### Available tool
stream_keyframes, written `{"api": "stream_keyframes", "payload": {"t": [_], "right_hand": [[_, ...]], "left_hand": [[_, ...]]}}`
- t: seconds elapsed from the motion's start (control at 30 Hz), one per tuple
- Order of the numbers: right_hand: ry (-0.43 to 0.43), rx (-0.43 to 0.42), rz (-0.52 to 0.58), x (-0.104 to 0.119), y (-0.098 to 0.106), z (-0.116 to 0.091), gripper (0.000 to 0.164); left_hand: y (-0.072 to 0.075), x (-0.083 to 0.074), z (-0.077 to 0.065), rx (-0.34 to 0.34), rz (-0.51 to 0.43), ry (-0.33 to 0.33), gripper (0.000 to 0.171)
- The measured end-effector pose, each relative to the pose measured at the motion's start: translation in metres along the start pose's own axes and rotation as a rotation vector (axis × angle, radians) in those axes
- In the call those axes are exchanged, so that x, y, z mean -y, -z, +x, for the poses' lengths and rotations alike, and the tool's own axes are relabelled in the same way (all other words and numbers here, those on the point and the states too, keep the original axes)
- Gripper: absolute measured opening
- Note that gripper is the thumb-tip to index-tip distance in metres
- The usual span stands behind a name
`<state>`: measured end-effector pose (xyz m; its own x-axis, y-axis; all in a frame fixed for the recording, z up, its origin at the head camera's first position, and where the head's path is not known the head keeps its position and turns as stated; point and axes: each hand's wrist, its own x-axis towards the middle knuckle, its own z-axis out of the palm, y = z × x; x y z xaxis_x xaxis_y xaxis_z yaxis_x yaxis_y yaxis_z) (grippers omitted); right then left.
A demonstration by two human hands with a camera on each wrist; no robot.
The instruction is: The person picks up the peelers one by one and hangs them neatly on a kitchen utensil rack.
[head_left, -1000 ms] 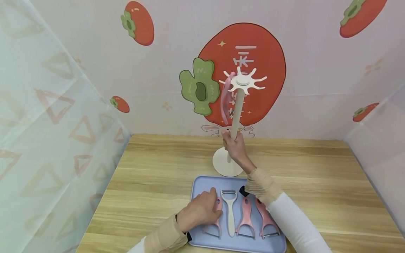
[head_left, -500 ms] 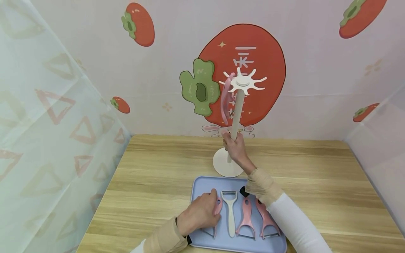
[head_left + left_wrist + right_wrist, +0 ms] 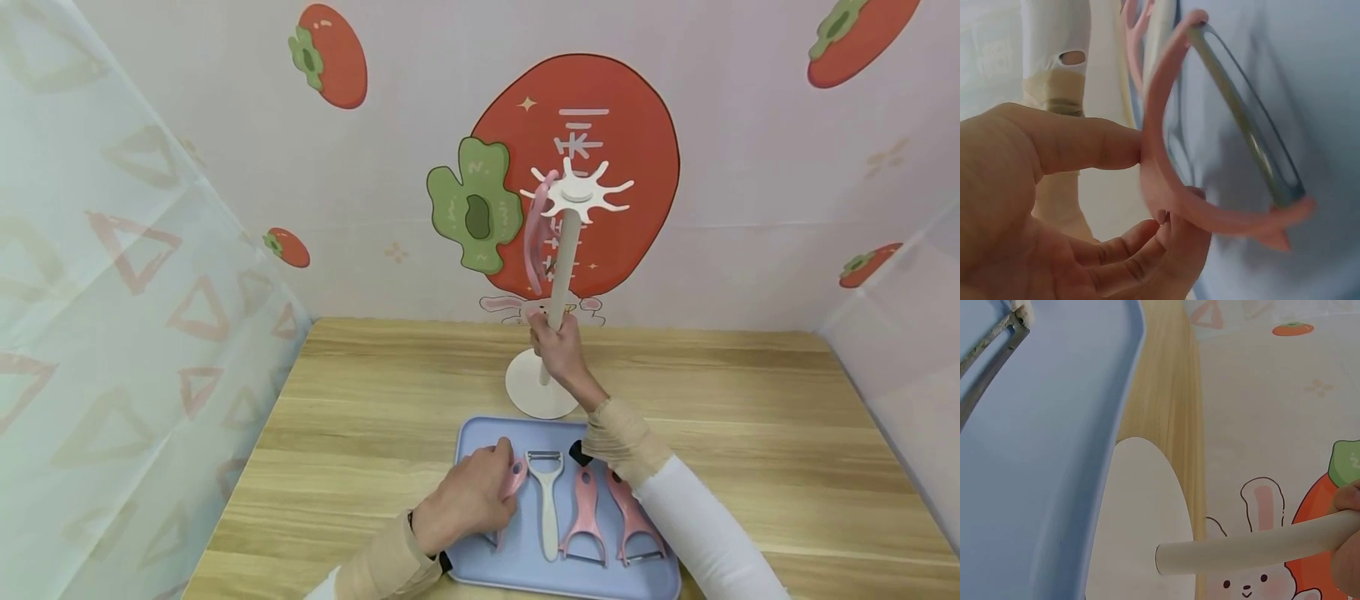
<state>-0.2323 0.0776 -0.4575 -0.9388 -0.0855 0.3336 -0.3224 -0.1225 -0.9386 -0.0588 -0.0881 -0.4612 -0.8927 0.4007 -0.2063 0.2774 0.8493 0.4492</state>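
Observation:
My left hand (image 3: 468, 493) pinches a pink peeler (image 3: 1159, 156) between thumb and fingers at the left side of the blue tray (image 3: 491, 429). In the left wrist view its metal blade faces the tray, and much of its handle is hidden by the fingers. My right hand (image 3: 561, 346) grips the pole of a white stand (image 3: 564, 267) behind the tray. From one arm of the stand's star-shaped top hangs another pink peeler (image 3: 536, 237). A white peeler (image 3: 548, 500) lies on the tray, blade end away from me, beside two more pink peelers, the nearer one (image 3: 584, 517) and the outer one (image 3: 633, 525).
The stand's round base (image 3: 528, 387) rests on the wooden table (image 3: 360, 433) just beyond the tray. A patterned back wall (image 3: 375, 183) rises at the table's far edge, with hanging sheets at left and right. My right forearm crosses the tray's right side.
My left hand has closed round the left pink peeler and tilted it up, its handle end rising a little from the tray. My right hand and the stand have stayed put.

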Motion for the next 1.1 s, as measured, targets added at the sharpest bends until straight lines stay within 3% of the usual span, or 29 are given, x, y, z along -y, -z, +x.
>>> {"api": "stream_keyframes", "payload": {"t": [0.17, 0.37, 0.57, 0.77, 1.1], "right_hand": [[0.008, 0.007, -0.011, 0.001, 0.0, 0.002, 0.049], [0.008, -0.006, -0.002, 0.0, 0.001, 0.001, 0.05], [0.007, 0.002, 0.003, 0.002, 0.001, 0.001, 0.052], [-0.029, 0.005, 0.002, 0.001, 0.001, 0.0, 0.051], [0.021, -0.022, 0.018, 0.0, -0.002, -0.001, 0.052]], "left_hand": [[0.006, 0.001, 0.002, 0.004, -0.038, -0.012, 0.045], [0.011, 0.002, 0.002, -0.013, -0.082, -0.04, 0.035], [0.02, 0.003, 0.001, -0.068, -0.116, -0.081, 0.033], [0.029, 0.001, -0.001, -0.115, -0.211, -0.081, 0.031], [0.052, -0.007, -0.001, -0.215, -0.324, -0.142, 0.033]]}}
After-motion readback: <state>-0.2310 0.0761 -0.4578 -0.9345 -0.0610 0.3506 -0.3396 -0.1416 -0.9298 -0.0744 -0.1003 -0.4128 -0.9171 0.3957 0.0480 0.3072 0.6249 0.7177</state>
